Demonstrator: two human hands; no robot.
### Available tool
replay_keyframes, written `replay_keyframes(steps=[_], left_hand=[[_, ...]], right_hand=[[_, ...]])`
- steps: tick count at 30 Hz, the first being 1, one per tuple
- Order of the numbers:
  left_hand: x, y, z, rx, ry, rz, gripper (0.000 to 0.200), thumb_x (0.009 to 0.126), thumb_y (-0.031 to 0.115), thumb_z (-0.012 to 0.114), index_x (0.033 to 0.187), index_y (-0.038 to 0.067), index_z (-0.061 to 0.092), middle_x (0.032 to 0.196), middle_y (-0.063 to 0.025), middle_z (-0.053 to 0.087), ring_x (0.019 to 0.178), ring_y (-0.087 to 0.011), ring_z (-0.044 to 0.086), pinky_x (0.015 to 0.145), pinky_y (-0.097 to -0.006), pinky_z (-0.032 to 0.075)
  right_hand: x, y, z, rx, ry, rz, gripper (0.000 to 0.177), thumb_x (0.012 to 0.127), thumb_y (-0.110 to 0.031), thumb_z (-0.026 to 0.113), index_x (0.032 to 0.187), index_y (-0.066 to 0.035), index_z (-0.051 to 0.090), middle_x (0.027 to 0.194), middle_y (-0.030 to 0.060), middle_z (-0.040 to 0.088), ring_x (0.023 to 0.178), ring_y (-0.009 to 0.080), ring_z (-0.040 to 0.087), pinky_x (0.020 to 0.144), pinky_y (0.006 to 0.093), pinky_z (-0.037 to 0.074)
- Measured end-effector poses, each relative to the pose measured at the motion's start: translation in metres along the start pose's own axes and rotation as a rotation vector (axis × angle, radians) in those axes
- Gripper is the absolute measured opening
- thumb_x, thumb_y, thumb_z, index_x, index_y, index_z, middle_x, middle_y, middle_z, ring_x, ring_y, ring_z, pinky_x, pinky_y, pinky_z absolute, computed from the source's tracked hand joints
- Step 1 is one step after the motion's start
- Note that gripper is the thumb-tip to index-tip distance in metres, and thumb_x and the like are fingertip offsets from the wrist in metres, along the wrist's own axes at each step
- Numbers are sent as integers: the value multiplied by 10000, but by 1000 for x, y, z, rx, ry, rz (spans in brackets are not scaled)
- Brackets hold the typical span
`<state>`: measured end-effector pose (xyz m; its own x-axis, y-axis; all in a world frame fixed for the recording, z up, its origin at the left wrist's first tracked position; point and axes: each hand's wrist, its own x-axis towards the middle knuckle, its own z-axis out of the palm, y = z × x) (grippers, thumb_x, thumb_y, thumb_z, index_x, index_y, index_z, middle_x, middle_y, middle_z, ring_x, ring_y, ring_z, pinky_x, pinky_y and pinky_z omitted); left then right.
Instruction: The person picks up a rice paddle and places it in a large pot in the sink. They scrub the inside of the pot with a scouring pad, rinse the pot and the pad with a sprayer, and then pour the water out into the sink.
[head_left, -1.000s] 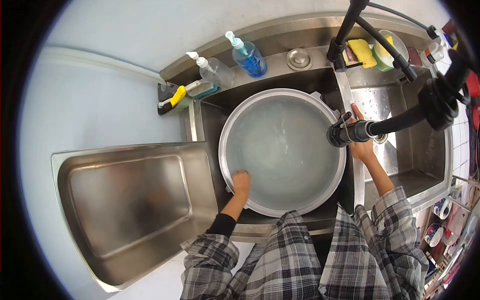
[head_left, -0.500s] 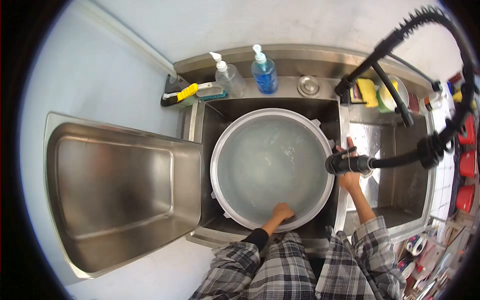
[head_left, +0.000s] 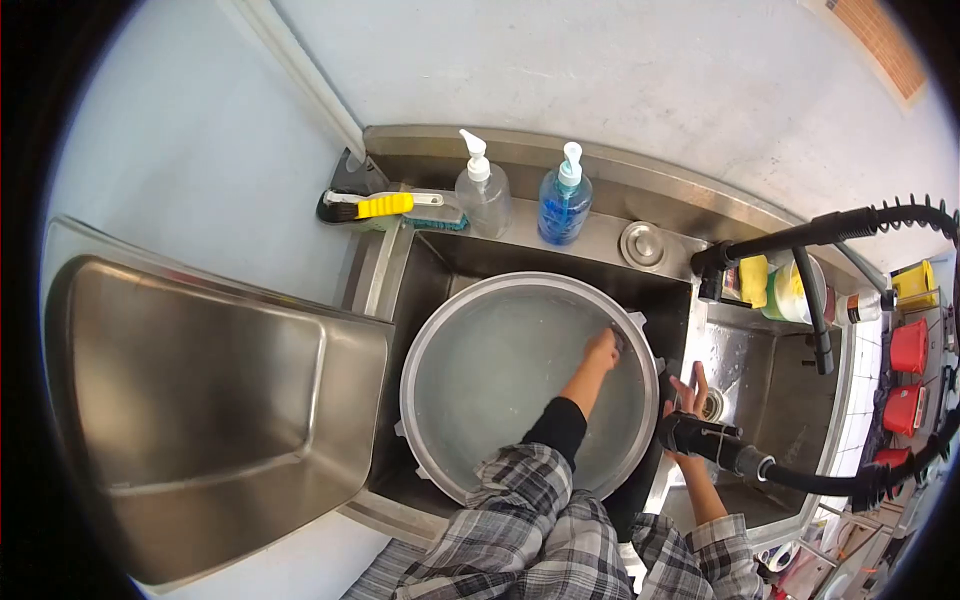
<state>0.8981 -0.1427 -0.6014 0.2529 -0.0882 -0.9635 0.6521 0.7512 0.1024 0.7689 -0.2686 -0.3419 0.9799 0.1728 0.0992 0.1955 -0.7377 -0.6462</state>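
A large round metal pot [head_left: 408, 350] full of cloudy water stands in the middle sink basin. My left hand [head_left: 603, 350] reaches over the water to the pot's upper right inner wall, its fingers closed on something dark and small that I cannot make out. To the right of the pot, my right hand [head_left: 688, 400] is beside the black spray head [head_left: 715, 445] of the faucet, fingers stretched out over the divider between the basins. The spray head covers part of the palm.
On the back ledge are a clear pump bottle [head_left: 484, 200], a blue soap bottle [head_left: 565, 205], a metal drain strainer [head_left: 642, 244] and a yellow-handled brush [head_left: 385, 206]. An empty steel basin [head_left: 210, 370] lies left; a smaller basin [head_left: 775, 390] lies right.
My left hand has moved from the pot's near edge to its upper right side. The view has shifted and turned. My right hand remains by the spray head.
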Motion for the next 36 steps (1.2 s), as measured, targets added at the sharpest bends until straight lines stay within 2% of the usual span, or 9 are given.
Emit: replay_keyframes(steps=[2,5,10,15,20,24,30,32,36], left_hand=[[-93,78,-2,-230,-74,-18,204,843,316,561,866,126,494,664,3,372,446,-101,308,365,-213,274],[-98,145,-33,-668,-148,-23,259,871,342,536,774,125,435,633,12,341,440,-96,303,351,-191,277],[-127,208,-115,-1250,-268,-8,247,873,303,496,694,144,438,577,21,358,432,-89,315,344,-167,299],[-104,210,-158,-1225,-188,334,265,894,369,457,784,135,515,661,19,481,478,-85,359,359,-156,311],[-82,188,-70,-1098,-257,107,427,888,545,403,989,139,488,807,18,506,503,-88,376,381,-161,320],[-99,128,-4,-754,-42,165,363,883,421,518,1134,169,443,821,-5,461,533,-97,378,390,-185,314],[-90,81,-3,-317,-148,-17,248,888,371,530,993,151,493,730,-1,433,471,-106,353,359,-202,306],[-86,118,-11,-854,-180,-247,162,889,296,526,865,136,516,620,6,398,460,-104,358,350,-200,319],[-69,184,-66,-955,-327,-18,161,869,213,484,728,141,512,598,20,452,451,-94,370,343,-181,323]], right_hand=[[4,-14,-7,-282,-8,-3,444,834,-39,455,1273,-63,390,1421,209,197,1105,307,516,917,405,418],[0,-5,-3,-39,-55,149,420,832,-56,464,1249,-37,412,1428,210,170,1130,315,495,955,439,380],[0,-7,-3,-151,-10,34,411,856,-90,431,1261,-28,397,1440,182,154,1134,292,489,960,434,373],[0,0,4,-89,48,0,405,850,-92,431,1242,9,419,1442,167,154,1156,289,468,964,420,370],[3,-12,-2,-95,38,37,391,857,-126,442,1224,8,443,1433,188,168,1167,298,459,974,425,360],[3,-1,-1,-235,44,-46,427,873,-166,447,1257,14,405,1432,202,165,1163,322,464,971,441,358],[-1,7,2,-91,9,-17,578,886,-111,424,1416,-173,202,1430,226,156,1124,318,502,935,449,396],[1,3,1,-2,54,-143,676,880,-56,418,1430,-301,110,1431,238,147,1111,320,510,908,443,426],[0,2,-2,-94,35,-123,718,876,-41,424,1426,-338,72,1430,248,143,1120,331,503,890,434,451]])
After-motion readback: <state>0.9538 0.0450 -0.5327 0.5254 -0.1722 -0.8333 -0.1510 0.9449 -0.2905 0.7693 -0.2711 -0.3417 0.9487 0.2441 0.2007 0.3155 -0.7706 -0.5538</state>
